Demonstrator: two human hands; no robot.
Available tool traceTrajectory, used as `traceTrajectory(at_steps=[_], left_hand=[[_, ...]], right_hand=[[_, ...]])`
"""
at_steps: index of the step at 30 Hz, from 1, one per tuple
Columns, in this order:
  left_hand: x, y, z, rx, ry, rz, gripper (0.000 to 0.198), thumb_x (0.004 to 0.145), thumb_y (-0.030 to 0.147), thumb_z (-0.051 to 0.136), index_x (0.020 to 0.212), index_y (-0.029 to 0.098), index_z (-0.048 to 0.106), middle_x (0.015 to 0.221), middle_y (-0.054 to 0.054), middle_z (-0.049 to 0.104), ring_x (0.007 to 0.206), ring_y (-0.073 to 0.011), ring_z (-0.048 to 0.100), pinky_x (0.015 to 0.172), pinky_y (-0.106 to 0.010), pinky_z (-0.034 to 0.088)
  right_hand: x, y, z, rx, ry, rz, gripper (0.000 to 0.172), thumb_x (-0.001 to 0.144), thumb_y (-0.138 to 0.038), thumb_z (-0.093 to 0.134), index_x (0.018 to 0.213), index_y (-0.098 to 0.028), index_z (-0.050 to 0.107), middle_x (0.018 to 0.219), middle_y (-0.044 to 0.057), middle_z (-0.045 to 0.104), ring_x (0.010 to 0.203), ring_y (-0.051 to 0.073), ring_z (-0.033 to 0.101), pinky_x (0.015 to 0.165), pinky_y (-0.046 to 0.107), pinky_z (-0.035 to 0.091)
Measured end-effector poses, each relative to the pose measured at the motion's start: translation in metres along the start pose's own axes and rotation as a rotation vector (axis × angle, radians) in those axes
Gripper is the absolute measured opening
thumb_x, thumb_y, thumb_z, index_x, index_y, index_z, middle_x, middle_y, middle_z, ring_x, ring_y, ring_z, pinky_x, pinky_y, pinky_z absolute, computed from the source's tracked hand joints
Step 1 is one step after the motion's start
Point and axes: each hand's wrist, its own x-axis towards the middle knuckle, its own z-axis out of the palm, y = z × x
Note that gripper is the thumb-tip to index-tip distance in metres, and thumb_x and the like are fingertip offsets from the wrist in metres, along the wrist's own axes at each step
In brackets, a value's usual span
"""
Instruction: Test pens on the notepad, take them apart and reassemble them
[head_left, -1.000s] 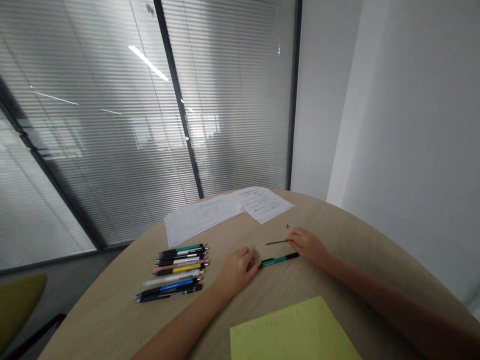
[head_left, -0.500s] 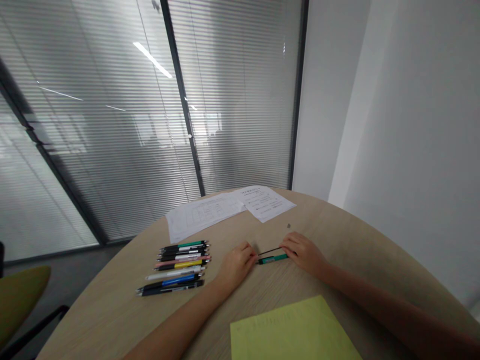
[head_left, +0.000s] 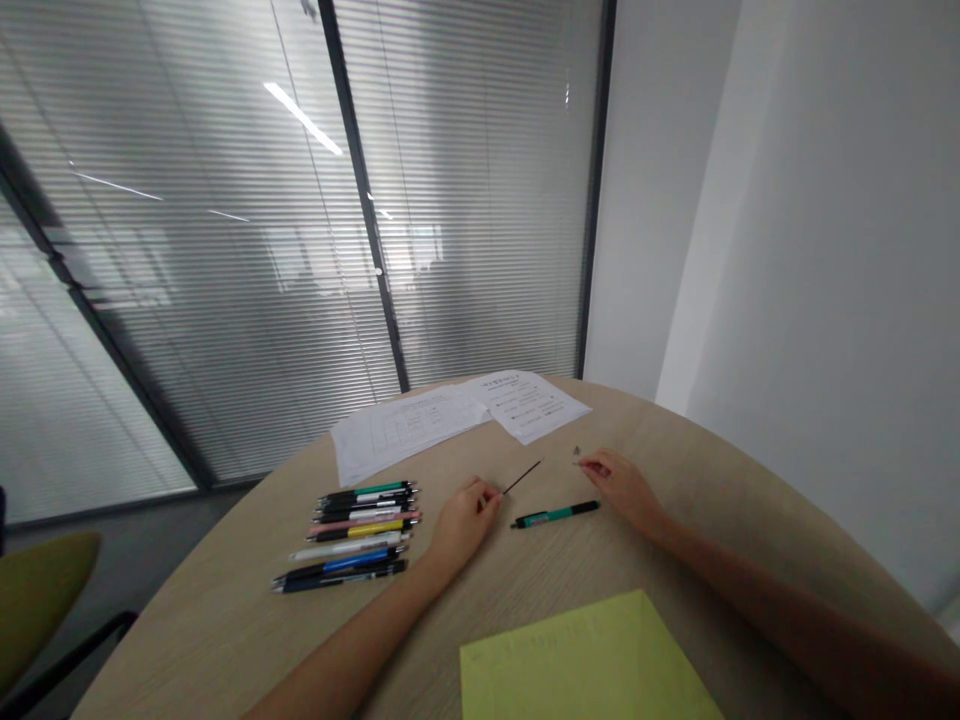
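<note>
My left hand [head_left: 466,517] is closed in a pinch on one end of a thin black pen refill [head_left: 523,476], whose free end slants up to the right above the table. My right hand [head_left: 619,485] is also pinched, with a tiny pale tip showing at the fingers; what it is I cannot make out. Just beyond those fingertips lies a small grey piece [head_left: 577,450]. Between and below the hands a green and black pen [head_left: 556,515] rests on the table, touched by neither hand.
Several pens [head_left: 360,535] lie side by side left of my left hand. A yellow paper pad [head_left: 577,665] is at the front edge of view. Printed sheets [head_left: 420,425] lie at the back of the round wooden table [head_left: 675,450]. A yellow-green chair [head_left: 45,590] stands at left.
My right hand has left the pen and the refill's end and moved up toward the small grey piece. My left hand has shifted slightly left, and the refill now tilts more steeply.
</note>
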Motion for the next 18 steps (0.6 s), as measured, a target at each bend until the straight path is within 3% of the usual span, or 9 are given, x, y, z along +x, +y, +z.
traceTrajectory(at_steps=[3, 10, 18], left_hand=[[0.001, -0.001, 0.0, -0.001, 0.001, 0.01, 0.018, 0.08, 0.02, 0.045, 0.07, 0.015, 0.058, 0.068, -0.001, 0.055, 0.06, -0.0134, 0.053, 0.055, -0.021, 0.039], [-0.005, 0.007, -0.003, 0.07, -0.026, 0.127, 0.015, 0.081, 0.019, 0.045, 0.072, 0.017, 0.058, 0.073, -0.002, 0.055, 0.066, -0.0139, 0.054, 0.059, -0.021, 0.039], [-0.011, 0.011, 0.0, 0.188, -0.039, 0.255, 0.016, 0.083, 0.019, 0.043, 0.075, 0.018, 0.056, 0.079, -0.002, 0.055, 0.071, -0.0145, 0.053, 0.062, -0.022, 0.041]], right_hand=[[-0.001, -0.003, -0.001, 0.014, 0.011, -0.019, 0.021, 0.076, -0.02, 0.046, 0.093, -0.019, 0.059, 0.077, 0.003, 0.062, 0.066, 0.014, 0.057, 0.066, 0.028, 0.047], [-0.015, -0.037, -0.007, -0.237, -0.018, -0.505, 0.029, 0.082, -0.013, 0.04, 0.106, -0.019, 0.055, 0.089, 0.007, 0.061, 0.086, 0.018, 0.054, 0.079, 0.033, 0.043], [-0.022, -0.055, -0.01, -0.459, -0.115, -0.506, 0.018, 0.077, -0.008, 0.048, 0.079, -0.018, 0.062, 0.073, 0.006, 0.057, 0.072, 0.017, 0.052, 0.067, 0.029, 0.042]])
